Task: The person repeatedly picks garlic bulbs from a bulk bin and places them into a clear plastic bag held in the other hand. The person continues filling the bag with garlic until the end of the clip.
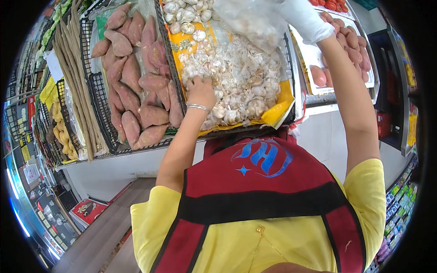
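Note:
My left hand (200,92), bare with a bracelet at the wrist, reaches into loose garlic skins and cloves (235,75) near the left side of the garlic crate. Its fingertips are partly buried, so whether they grip anything is hidden. A white glove covers my right hand (307,20), which is at the crate's upper right corner beside a clear plastic bag (251,22). The bag has pale contents and hangs over the garlic skins. My right fingers are cut off or hidden at the picture's top. Whole garlic bulbs (187,15) lie at the crate's far end, on yellow sheeting (280,109).
Left of the garlic, a black plastic crate (104,112) holds sweet potatoes (131,73). Long brown roots (76,85) lie beyond it. To the right, a white tray (326,89) carries reddish tubers (353,41), with tomatoes (330,5) behind. The counter's white front (321,136) stands close before me.

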